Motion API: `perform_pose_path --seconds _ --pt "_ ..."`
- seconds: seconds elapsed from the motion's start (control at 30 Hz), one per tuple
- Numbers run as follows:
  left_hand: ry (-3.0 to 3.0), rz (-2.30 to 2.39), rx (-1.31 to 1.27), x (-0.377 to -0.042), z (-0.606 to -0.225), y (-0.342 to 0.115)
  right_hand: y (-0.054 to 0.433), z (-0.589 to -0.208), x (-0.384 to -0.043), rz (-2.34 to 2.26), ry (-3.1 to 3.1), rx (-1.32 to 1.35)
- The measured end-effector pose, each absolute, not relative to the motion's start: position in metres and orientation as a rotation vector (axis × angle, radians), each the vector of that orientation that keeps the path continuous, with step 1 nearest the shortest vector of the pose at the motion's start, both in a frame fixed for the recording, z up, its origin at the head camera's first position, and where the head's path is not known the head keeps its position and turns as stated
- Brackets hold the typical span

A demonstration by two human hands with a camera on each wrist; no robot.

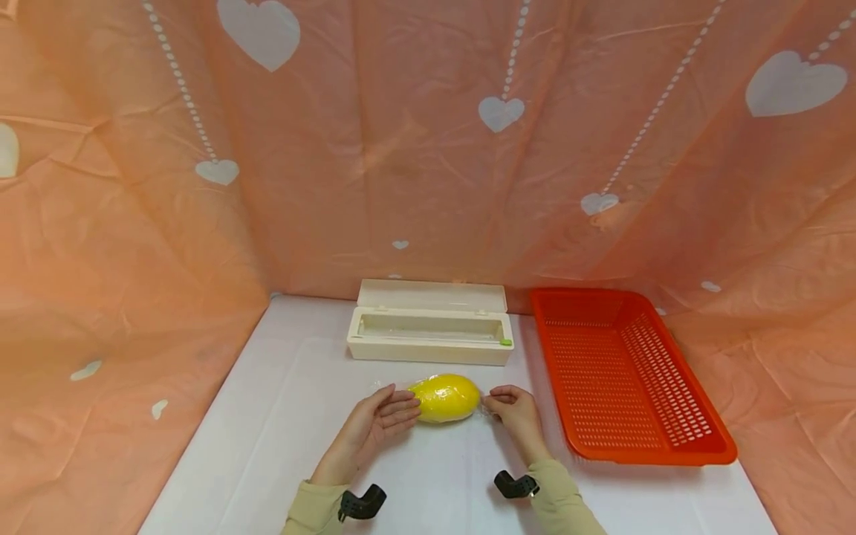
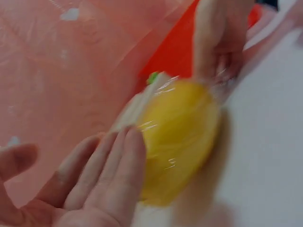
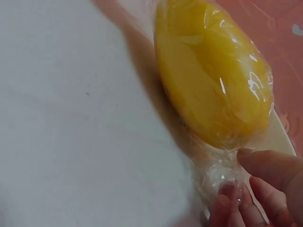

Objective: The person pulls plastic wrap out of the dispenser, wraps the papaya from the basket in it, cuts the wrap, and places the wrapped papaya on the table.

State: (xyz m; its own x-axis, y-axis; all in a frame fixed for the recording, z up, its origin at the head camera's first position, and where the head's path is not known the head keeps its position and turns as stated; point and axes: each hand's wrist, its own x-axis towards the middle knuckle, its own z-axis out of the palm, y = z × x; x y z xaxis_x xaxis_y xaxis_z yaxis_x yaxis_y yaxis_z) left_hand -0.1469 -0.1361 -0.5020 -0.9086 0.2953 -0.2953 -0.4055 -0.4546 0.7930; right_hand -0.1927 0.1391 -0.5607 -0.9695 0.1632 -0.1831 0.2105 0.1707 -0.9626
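A smooth yellow oval fruit (image 1: 446,397), mango-like in shape, is wrapped in clear cling film. It lies on the white table in front of the film box. My left hand (image 1: 381,420) has its fingers straight, with the tips at the fruit's left end; the thumb stands apart in the left wrist view. At the other end my right hand (image 1: 518,416) pinches the gathered cling film (image 3: 220,177) between thumb and fingers. That film looks bunched and twisted close against the fruit in the right wrist view.
Behind the fruit stands a cream cling film dispenser (image 1: 428,351), its lid (image 1: 431,295) raised and a green slider (image 1: 506,342) at its right end. A red-orange perforated basket (image 1: 565,394) sits on the right. An orange heart-patterned curtain (image 1: 428,163) encloses the back and sides.
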Motion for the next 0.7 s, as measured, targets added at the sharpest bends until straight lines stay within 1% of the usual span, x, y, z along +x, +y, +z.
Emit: perform_pose_path --seconds 0.2,0.4,0.57,0.7 --pt "1.328 2.384 -0.203 -0.148 -0.515 -0.126 0.143 -0.564 -0.192 -2.036 2.269 0.373" --pt "1.442 2.315 -0.226 -0.152 -0.518 -0.127 0.152 -0.565 -0.184 -2.069 2.170 0.473" --pt "1.538 2.274 -0.231 -0.161 -0.518 -0.127 0.157 -0.564 -0.182 -2.005 2.188 0.528" --pt "1.609 2.251 -0.244 -0.169 -0.518 -0.128 0.160 -0.562 -0.183 -1.899 2.296 0.491"
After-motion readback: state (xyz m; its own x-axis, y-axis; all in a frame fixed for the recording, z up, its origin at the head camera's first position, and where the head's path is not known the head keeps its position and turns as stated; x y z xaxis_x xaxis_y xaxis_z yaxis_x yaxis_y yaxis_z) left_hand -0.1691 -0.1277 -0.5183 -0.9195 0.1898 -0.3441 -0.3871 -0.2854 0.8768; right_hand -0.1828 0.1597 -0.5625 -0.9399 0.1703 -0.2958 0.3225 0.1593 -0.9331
